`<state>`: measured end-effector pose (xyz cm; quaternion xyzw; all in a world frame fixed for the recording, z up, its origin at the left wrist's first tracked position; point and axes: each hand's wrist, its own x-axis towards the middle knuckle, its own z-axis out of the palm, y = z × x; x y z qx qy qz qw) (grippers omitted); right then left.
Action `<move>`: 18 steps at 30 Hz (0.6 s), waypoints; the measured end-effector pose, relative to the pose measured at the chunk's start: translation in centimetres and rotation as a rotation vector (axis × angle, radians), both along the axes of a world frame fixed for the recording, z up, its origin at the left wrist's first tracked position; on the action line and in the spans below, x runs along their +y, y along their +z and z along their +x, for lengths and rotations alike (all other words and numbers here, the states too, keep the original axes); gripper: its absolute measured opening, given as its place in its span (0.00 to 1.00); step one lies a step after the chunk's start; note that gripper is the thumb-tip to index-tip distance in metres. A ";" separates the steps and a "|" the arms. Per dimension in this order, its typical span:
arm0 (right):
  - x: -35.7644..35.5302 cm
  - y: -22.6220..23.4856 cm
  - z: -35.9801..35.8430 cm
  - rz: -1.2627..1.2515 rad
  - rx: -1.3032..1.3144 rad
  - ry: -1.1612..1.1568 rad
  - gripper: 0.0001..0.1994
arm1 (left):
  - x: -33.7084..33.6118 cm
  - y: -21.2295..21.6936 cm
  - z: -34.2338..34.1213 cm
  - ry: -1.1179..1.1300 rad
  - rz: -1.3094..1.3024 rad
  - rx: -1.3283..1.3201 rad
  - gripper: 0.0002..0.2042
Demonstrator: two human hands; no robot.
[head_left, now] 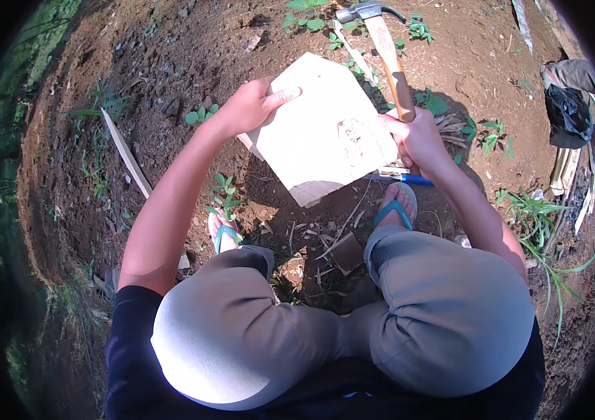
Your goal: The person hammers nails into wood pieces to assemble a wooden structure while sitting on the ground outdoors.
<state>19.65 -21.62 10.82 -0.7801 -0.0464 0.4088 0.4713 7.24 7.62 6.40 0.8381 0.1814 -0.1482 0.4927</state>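
A pale, many-sided wooden board [304, 119] is held up in front of my knees, bright with sunlight and with a rough knot patch near its right side. My left hand [252, 105] grips its upper left edge, thumb lying on the face. A strip of wood shows beneath that edge. In my right hand [420, 140] is a claw hammer [388, 49], held by its wooden handle with the metal head pointing away from me. The right thumb and fingers are also against the board's right edge. Below that hand, a blue-handled thing [416, 180] lies partly hidden on the ground.
Brown soil [192, 42] with small green plants surrounds me. A long wooden strip [126, 154] lies at left, and a small wood block [346, 253] between my sandalled feet. At far right are a black plastic bag [568, 115], wood pieces [565, 170] and part of another person's leg [577, 75].
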 end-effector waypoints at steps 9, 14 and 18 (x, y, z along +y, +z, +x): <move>15.2 1.1 8.6 -0.292 -0.493 1.014 0.16 | -3.8 -2.7 -8.8 0.716 -0.139 -0.123 0.31; 15.8 -3.8 8.6 -0.204 -0.602 1.139 0.16 | -5.7 -7.0 -9.0 0.839 -0.306 -0.242 0.28; 14.3 -3.7 6.9 -0.348 -0.720 0.947 0.18 | -5.3 -6.9 -8.5 0.872 -0.506 -0.212 0.27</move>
